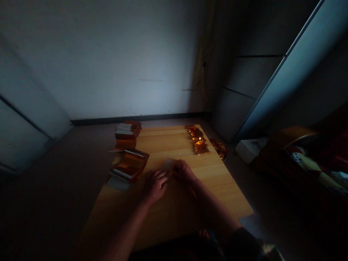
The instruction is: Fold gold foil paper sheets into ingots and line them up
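A small pale sheet (168, 164) with an amber edge lies at the middle of the wooden table. My left hand (156, 185) is bent over its near left side, fingertips pressed in at the lower edge. From the right, my right hand (183, 170) pinches the sheet's side with curled fingers. The dim light blurs the exact contact. To the left are stacks of curved, glossy amber sheets (130, 164) with white layers. A row of shiny crinkled amber packets (200, 146) lies at the far right of the table.
The light wood table (163, 139) stands near a pale wall (122, 65). More shiny amber material (219, 148) sits past its right edge. On the right floor are a white box (247, 150) and a brown chair-like piece (296, 134) with cloth, beside a tall cabinet (244, 76).
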### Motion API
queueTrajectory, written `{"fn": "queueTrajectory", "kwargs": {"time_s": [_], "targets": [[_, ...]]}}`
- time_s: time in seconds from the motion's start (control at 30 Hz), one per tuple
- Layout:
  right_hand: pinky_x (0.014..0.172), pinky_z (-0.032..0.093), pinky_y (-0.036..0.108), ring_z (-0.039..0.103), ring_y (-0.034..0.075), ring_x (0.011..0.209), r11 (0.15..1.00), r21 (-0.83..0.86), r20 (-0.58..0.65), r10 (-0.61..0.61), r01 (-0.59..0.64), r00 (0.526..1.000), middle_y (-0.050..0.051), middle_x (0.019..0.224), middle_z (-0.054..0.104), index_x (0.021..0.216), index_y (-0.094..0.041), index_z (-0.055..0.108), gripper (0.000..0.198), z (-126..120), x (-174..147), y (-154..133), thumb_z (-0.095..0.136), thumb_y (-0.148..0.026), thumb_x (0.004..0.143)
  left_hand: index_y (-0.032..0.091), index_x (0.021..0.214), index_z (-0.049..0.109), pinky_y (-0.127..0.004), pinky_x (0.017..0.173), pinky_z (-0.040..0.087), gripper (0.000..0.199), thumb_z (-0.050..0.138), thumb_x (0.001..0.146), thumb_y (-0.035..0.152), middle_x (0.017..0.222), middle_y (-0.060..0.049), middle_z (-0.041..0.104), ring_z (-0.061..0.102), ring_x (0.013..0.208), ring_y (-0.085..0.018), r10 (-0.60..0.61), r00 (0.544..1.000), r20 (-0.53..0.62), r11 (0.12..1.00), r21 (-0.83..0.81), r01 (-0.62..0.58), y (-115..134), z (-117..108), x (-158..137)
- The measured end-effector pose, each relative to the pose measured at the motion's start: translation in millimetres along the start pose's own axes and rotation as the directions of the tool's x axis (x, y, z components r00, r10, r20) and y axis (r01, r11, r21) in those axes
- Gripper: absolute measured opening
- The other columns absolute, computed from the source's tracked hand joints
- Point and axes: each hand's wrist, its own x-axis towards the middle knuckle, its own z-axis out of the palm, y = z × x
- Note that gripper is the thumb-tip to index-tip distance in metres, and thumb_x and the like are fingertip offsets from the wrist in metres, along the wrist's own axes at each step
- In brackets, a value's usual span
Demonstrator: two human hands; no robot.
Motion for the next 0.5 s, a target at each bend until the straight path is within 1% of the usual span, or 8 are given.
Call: {"fn": "queueTrajectory", "kwargs": {"time_s": [0.1, 0.2, 0.33, 0.43, 0.5], "targets": [[0.069, 0.04, 0.024, 0.052, 0.014, 0.073, 0.997, 0.049, -0.001, 0.055, -0.055, 0.998, 0.001, 0.076, 0.059, 0.071, -0.017, 0.062, 0.009, -3.9, 3.2, -3.7, 0.064, -0.01, 0.067, 0.028, 0.104, 0.065, -0.044, 0.098, 0.036, 0.033, 0.052, 0.077, 0.013, 0.124, -0.002, 0.061, 0.05, 0.116, -0.022, 0.006, 1.0, 0.001, 1.0, -0.014, -0.006, 0.8, -2.0, 1.1], [0.07, 0.041, 0.022, 0.054, 0.013, 0.074, 0.994, 0.084, 0.005, 0.074, -0.074, 0.997, 0.001, 0.076, 0.06, 0.073, -0.017, 0.064, 0.016, -8.7, 6.2, -5.6, 0.058, -0.004, 0.066, 0.027, 0.098, 0.067, -0.042, 0.096, 0.037, 0.029, 0.054, 0.076, 0.014, 0.122, -0.003, 0.062, 0.052, 0.114, -0.021, -0.005, 1.0, -0.019, 1.0, -0.025, 0.004, 3.4, -3.6, 2.7], [0.066, 0.042, 0.021, 0.054, 0.012, 0.071, 0.99, 0.068, 0.03, 0.119, -0.121, 0.992, 0.002, 0.079, 0.062, 0.076, -0.016, 0.066, 0.021, -13.5, 8.6, -6.6, 0.057, -0.001, 0.064, 0.026, 0.088, 0.068, -0.039, 0.092, 0.037, 0.019, 0.053, 0.08, 0.018, 0.115, -0.002, 0.065, 0.055, 0.106, -0.02, -0.07, 0.996, -0.057, 0.998, 0.002, 0.07, 12.2, -2.3, 7.9], [0.074, 0.043, 0.022, 0.056, 0.014, 0.082, 0.997, 0.024, 0.037, 0.069, -0.07, 0.997, 0.004, 0.089, 0.065, 0.083, -0.016, 0.067, 0.021, -15.7, 7.7, -8.2, 0.058, -0.003, 0.069, 0.025, 0.08, 0.067, -0.039, 0.087, 0.037, 0.013, 0.054, 0.081, 0.022, 0.107, -0.002, 0.067, 0.057, 0.099, -0.02, -0.149, 0.986, -0.07, 0.986, 0.063, 0.154, 22.1, -1.1, 14.6], [0.081, 0.041, 0.025, 0.055, 0.016, 0.091, 0.998, -0.061, 0.05, 0.029, -0.026, 0.998, 0.004, 0.099, 0.066, 0.086, -0.018, 0.067, 0.018, -16.5, 4.4, -10.9, 0.058, -0.008, 0.075, 0.023, 0.077, 0.065, -0.038, 0.082, 0.037, 0.011, 0.055, 0.08, 0.023, 0.099, -0.002, 0.068, 0.058, 0.094, -0.021, -0.202, 0.977, -0.068, 0.971, 0.118, 0.209, 27.5, -1.5, 19.7]]}}
